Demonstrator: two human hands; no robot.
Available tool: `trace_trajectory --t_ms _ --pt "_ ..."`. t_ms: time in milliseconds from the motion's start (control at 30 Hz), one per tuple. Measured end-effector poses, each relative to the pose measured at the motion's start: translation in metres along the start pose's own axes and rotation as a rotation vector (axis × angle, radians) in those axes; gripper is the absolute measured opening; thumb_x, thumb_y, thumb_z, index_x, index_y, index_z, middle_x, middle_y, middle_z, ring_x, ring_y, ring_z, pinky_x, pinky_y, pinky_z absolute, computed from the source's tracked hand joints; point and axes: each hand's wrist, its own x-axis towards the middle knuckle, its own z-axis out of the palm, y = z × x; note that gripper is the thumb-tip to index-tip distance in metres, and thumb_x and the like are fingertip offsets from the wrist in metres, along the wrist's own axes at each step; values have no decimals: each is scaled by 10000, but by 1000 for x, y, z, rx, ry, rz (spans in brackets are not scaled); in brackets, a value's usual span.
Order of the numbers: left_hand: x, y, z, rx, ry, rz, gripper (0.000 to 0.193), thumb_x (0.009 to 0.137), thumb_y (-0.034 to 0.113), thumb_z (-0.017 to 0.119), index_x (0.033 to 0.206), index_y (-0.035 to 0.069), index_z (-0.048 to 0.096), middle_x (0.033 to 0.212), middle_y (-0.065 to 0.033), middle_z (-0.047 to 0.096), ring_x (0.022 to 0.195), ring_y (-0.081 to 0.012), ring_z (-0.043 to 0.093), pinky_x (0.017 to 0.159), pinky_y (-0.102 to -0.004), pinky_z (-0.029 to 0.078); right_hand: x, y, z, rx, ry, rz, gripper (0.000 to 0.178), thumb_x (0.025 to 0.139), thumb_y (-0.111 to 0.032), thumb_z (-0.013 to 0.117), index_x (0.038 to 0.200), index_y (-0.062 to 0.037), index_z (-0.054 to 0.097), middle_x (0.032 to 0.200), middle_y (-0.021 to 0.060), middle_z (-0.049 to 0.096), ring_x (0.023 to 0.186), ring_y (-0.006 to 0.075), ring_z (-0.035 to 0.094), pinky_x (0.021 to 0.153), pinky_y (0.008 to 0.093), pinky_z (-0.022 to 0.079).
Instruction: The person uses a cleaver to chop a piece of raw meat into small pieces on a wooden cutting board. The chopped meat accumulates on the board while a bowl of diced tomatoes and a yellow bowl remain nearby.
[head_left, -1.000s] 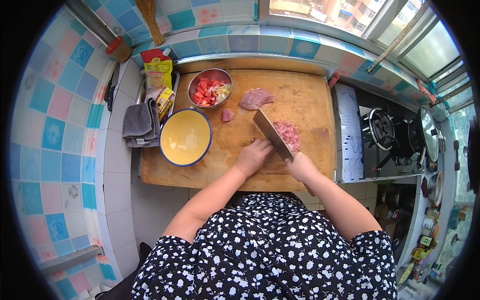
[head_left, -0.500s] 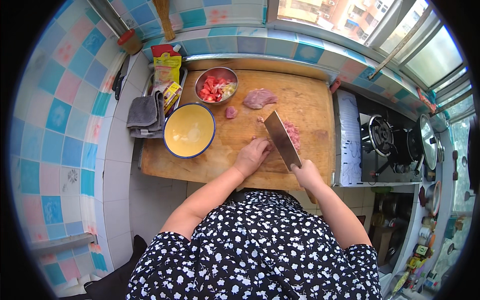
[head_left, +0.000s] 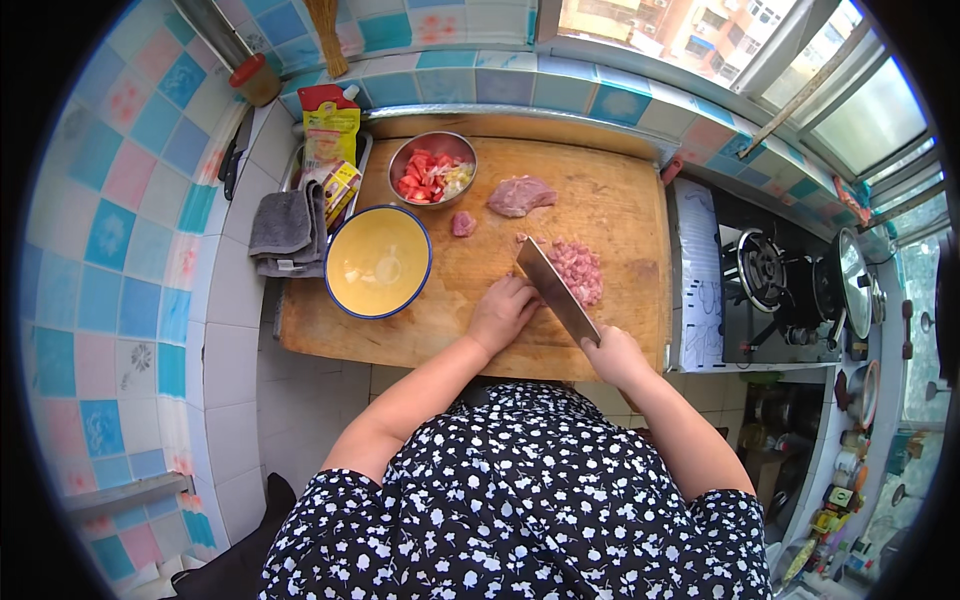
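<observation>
My right hand [head_left: 617, 357] grips the handle of a cleaver [head_left: 558, 292], its broad blade slanting up and left over the wooden cutting board [head_left: 450, 285]. Left of the blade, my left hand [head_left: 505, 315] rests on the board, fingers curled and pressed together; what lies under them is hidden. Diced pink meat [head_left: 578, 272] is heaped just right of the blade. Farther back lie a larger slab of raw meat [head_left: 521, 196] and a small chunk of meat [head_left: 463, 224].
At the board's left stand a yellow bowl with blue rim [head_left: 379, 262] and a metal bowl [head_left: 402, 157] of cut tomato and pale chopped pieces. A grey towel [head_left: 285, 225] and packages [head_left: 332, 135] sit beside them. A gas stove [head_left: 760, 270] is on the right.
The cleaver has shifted slightly left and lower, uncovering more of the diced meat. My left hand stays about where it was, beside the blade.
</observation>
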Motion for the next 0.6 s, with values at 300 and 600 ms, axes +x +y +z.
trace_trajectory --t_ms 300,600 --pt "3 -2 2 77 -33 62 141 835 115 713 954 56 665 1030 -111 658 942 -330 643 898 -405 542 14 -27 -12 10 -125 100 348 956 -244 570 1194 -9 665 1048 286 700 1012 439 674 915 505 529" --pt "2 -6 0 177 -36 97 145 840 139 706 958 65 669 1035 -100 663 952 -316 644 882 -397 557 55 -33 14 26 8 -14 354 945 -242 570 1221 -38 661 1058 291 697 1033 445 669 923 509 527"
